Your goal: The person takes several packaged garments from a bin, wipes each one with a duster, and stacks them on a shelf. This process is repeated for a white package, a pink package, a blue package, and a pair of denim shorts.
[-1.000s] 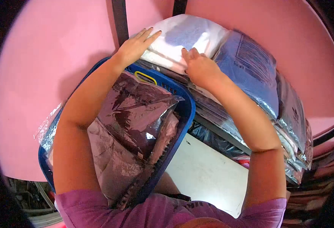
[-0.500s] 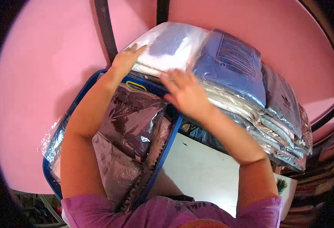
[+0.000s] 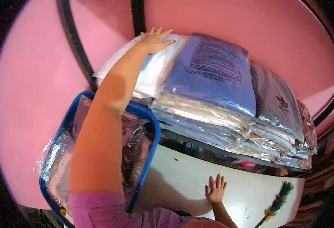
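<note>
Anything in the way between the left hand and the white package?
Nothing visible: the left hand is spread over the far edge of the white package, with no object seen between them. The blue package beside it and the nearer blue basket leave the hand clear.

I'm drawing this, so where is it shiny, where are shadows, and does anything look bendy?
Head view: glints on the blue packet and the clear plastic at the blue basket; head view: a shadow on the white surface beside that basket; head view: the dark wall strip looks curved, perhaps from the lens.
</note>
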`<state>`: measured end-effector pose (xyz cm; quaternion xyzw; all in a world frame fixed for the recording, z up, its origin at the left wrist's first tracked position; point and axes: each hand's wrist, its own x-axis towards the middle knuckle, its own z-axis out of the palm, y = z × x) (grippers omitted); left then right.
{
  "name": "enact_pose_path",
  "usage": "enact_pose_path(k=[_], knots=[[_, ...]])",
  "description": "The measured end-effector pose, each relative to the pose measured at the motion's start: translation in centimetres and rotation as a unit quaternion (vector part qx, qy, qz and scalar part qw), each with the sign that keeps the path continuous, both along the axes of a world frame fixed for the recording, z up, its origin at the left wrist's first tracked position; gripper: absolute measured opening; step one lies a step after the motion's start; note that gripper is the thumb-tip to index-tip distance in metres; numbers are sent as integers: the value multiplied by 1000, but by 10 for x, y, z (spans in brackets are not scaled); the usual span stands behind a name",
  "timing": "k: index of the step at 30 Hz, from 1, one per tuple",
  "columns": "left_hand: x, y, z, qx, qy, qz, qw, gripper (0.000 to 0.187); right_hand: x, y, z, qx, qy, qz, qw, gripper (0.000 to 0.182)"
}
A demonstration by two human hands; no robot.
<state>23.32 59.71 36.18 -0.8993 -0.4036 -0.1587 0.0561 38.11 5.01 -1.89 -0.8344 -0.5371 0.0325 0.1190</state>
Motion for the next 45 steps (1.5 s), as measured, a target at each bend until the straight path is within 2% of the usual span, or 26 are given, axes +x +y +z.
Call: enact_pose_path(k=[2, 3, 7, 10, 13, 15, 16, 18, 19, 20, 22, 24, 26, 28, 30, 34, 36, 37, 40, 42, 43, 44, 45], knots=[[23, 13, -21, -20, 40, 49, 998, 64, 3, 2, 4, -4, 19, -17, 1000, 51], [27, 19, -31, -17, 97, 61, 993, 62, 4, 3, 7, -1, 22, -10, 1000, 50], [36, 20, -50, 38, 207, 70, 975, 54, 3, 5, 9, 11, 25, -2, 1000, 48], [34, 16, -46, 28, 197, 78, 977, 54, 5, 4, 11, 12, 23, -1, 1000, 47], [27, 31, -50, 24, 121, 69, 990, 51, 2, 4, 10, 29, 21, -2, 999, 47], [13, 46, -45, 2, -23, -115, 993, 46, 3, 3, 12, 39, 19, 4, 999, 47], [1, 43, -42, 3, -26, -108, 994, 46, 2, 2, 13, 42, 24, 0, 999, 47], [-22, 10, -16, -34, -75, -237, 968, 42, 0, 2, 13, 47, 32, 5, 998, 47], [-36, -14, -8, 96, -24, -231, 968, 39, 0, 1, 11, 60, 27, 5, 998, 47], [-53, -39, -1, 99, -21, -226, 969, 39, 0, -1, 10, 73, 22, 4, 997, 47], [-88, -94, 12, 165, 153, -196, 954, 40, -2, -2, 12, 80, 13, 10, 997, 46], [-117, -168, 33, -39, 205, -165, 964, 44, -2, -5, 8, 98, 5, 11, 995, 46], [-146, -248, 47, -288, 136, -192, 928, 50, -1, -6, 2, 108, -4, 24, 994, 46], [-176, -318, 41, -110, 152, -311, 932, 49, 0, -9, -5, 109, -7, 14, 994, 47], [-191, -410, 59, -289, 151, -207, 922, 51, 0, -11, -7, 100, 8, 33, 994, 49], [-233, -537, 57, -294, 122, -224, 921, 55, 15, -14, -20, 116, 4, 65, 991, 52], [-259, -590, 53, -390, -7, -210, 896, 57, 23, -26, -23, 95, 18, 103, 990, 52], [-278, -614, 46, -397, -41, -168, 901, 58, 29, -33, -24, 93, 39, 131, 986, 51], [-340, -703, 6, -330, -151, 67, 930, 58, 18, -78, -19, 70, 40, 198, 977, 47], [-357, -770, -38, -301, -397, 225, 837, 58, 8, -113, -22, 130, -31, 182, 974, 44], [-371, -802, -60, -287, -398, 305, 816, 58, 5, -129, -20, 134, -51, 183, 973, 44], [-390, -835, -85, -264, -336, 349, 834, 56, 3, -140, -20, 125, -48, 200, 971, 44], [-398, -868, -100, -308, -285, 421, 804, 56, 1, -148, -20, 132, -49, 187, 972, 44]])
